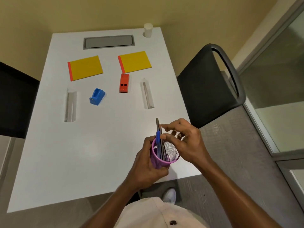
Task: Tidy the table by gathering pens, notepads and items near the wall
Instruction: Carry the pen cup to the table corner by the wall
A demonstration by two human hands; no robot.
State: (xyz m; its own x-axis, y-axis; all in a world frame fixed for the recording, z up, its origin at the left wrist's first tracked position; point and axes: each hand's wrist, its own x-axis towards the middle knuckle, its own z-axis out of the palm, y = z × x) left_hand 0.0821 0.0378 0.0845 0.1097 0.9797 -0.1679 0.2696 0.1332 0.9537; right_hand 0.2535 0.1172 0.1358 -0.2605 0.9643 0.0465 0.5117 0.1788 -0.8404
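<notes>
- Left hand (144, 162), fingers clasped round purple mesh cup (158, 162), near bench's (82, 153) near right edge.
- Right hand (185, 142) above cup, fingers loose and spread, thumb against pens (158, 137) standing inside.
- Yellow notepad (85, 68) and second notepad (134, 62) lying mid-bench, apart; red stapler (124, 83) just beside second notepad.
- White paper cup (148, 30) at far corner.
</notes>
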